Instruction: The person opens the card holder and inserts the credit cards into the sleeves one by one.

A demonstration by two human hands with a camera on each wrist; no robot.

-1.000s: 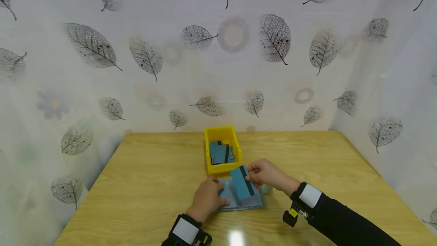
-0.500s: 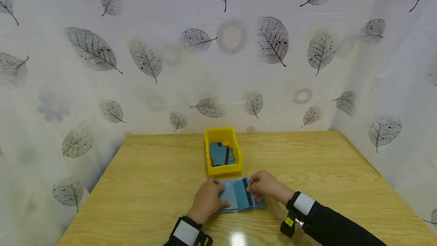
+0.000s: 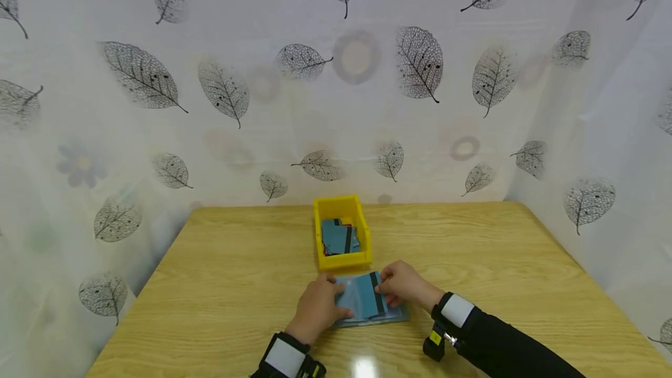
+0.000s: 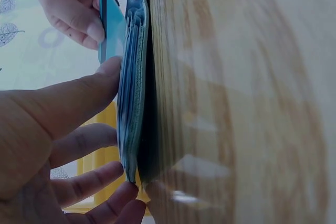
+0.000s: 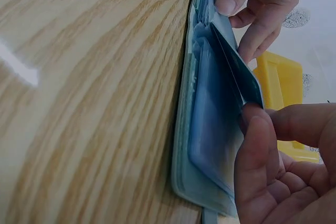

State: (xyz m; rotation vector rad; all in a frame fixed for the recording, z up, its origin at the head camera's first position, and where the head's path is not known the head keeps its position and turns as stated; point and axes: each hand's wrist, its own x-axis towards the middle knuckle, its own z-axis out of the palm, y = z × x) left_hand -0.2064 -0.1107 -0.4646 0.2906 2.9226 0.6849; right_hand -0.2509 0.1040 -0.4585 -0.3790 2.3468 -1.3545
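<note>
An opened pale blue card holder [image 3: 396,312] with clear plastic sleeves lies on the table. My left hand [image 3: 316,308] rests on its left side, thumb and fingers spread and pressing the pages. My right hand [image 3: 405,284] pinches the right edge of a blue card [image 3: 368,296] with a black stripe. In the right wrist view the card [image 5: 239,66] slants up from the middle fold over the right-hand sleeves [image 5: 210,124], its far edge right at the fold. The left wrist view shows the left thumb [image 4: 79,95] on the sleeve edges, close beside the card.
Just behind the card holder stands a yellow bin [image 3: 343,260] with several blue striped cards [image 3: 336,241] inside. The wooden table [image 3: 236,273] extends to both sides. A white curtain [image 3: 294,109] with leaf prints hangs behind it.
My right hand has brought the card down and slightly left, from raised and tilted to low over the card holder's middle. The left hand has stayed in place.
</note>
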